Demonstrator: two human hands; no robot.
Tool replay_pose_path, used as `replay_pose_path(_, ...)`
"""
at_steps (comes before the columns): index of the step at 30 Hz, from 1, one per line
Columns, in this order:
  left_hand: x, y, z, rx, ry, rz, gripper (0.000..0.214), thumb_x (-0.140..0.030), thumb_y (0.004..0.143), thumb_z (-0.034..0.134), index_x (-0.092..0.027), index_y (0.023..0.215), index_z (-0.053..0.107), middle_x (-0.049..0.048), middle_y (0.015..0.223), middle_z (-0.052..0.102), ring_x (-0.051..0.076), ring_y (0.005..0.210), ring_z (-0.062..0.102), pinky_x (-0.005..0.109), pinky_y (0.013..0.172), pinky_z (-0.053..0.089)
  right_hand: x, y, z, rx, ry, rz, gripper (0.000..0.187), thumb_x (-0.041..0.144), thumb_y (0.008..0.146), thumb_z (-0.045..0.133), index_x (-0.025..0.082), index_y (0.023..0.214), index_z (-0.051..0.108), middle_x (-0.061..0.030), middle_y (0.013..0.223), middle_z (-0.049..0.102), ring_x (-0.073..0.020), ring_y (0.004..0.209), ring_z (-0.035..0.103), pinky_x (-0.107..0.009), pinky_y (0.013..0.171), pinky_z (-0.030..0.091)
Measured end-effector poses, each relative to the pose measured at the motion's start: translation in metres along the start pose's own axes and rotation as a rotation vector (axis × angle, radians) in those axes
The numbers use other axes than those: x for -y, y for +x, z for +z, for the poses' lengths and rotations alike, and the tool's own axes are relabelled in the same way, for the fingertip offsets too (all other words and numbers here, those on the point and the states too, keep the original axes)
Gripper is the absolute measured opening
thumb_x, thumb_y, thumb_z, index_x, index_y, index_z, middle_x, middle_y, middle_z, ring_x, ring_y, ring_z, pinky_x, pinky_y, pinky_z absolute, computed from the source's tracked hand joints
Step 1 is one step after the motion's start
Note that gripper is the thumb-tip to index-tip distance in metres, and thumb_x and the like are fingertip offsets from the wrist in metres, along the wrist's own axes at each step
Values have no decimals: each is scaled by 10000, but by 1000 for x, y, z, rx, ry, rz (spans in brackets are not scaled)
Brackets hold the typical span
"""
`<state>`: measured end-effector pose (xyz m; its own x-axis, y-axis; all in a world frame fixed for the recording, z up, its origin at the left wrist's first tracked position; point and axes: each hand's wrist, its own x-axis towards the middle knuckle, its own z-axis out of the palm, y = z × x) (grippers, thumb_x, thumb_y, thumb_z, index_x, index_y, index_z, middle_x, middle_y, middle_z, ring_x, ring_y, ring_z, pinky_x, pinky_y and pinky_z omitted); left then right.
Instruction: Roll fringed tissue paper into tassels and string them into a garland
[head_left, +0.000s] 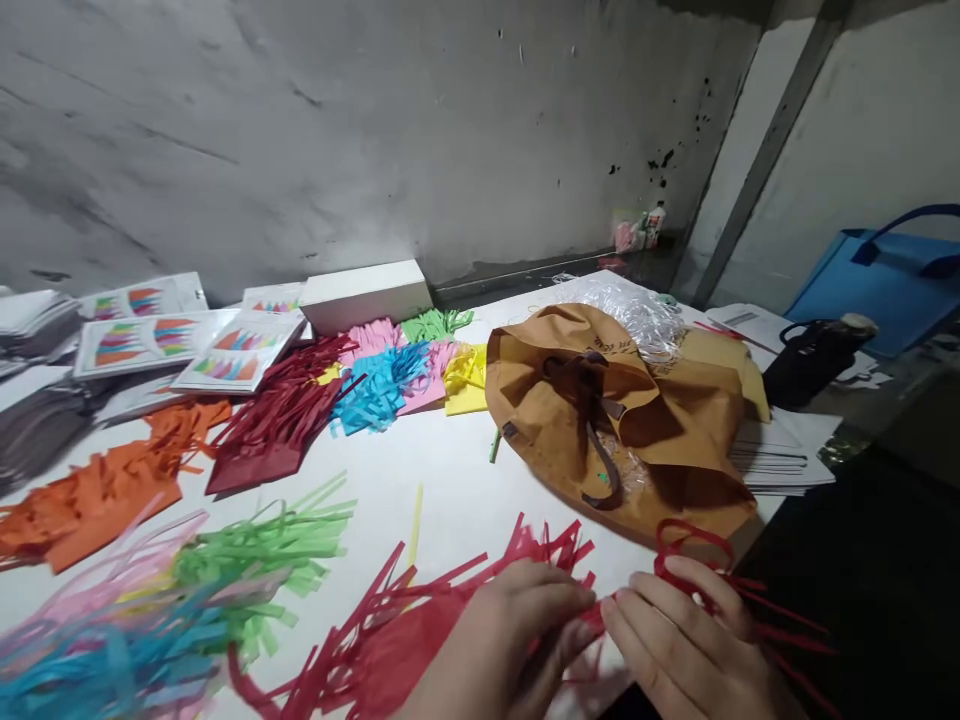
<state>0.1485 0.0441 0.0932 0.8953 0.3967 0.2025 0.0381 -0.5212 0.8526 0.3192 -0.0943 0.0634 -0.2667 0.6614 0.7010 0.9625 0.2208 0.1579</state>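
Note:
Red fringed tissue paper (pixel 409 630) lies at the front of the white table, its cut strips fanning out on both sides of my hands. My left hand (pixel 510 630) has its fingers curled on a narrow, gathered part of this paper. Close beside it, my right hand (pixel 682 640) pinches the same red paper, with a loop of it rising above the fingers and loose strips trailing to the right. The fingertips of both hands nearly meet. Part of the paper is hidden under my hands.
Green (pixel 277 550), blue (pixel 112 640), orange (pixel 112 490) and dark red (pixel 281 420) fringed paper lies left. Behind are printed packets (pixel 240 350) and a white box (pixel 367 295). A brown bag-like item (pixel 600 400), black bottle (pixel 814 360) and blue bag (pixel 870 275) stand right.

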Motion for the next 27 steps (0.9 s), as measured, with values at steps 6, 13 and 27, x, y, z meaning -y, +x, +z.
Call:
replay_pose_path(6,13,29,34,166,-792,-518,463,-541,681,868,-116,759,703,26,675,635,126,636,568,235,626,453,-14,-5,1,-154,231,263,167,76,945,548,163,983,685,-12,790,732,-138,747,707,-357,1033,429)
replay_pose_path(13,22,32,57,-71,-741,-342,377,-482,753,843,-133,714,707,21,699,625,112,650,540,223,631,425,-4,-29,22,-132,756,583,258,177,962,600,239,1208,648,-33,944,701,-137,828,722,-186,702,599)
replay_pose_path(27,12,53,39,47,-11,-36,183,-198,956,548,-154,828,672,67,766,682,146,685,594,219,632,461,-2,-47,34,9,581,768,154,190,996,463,247,1014,604,-4,855,717,-135,783,722,-186,714,574)
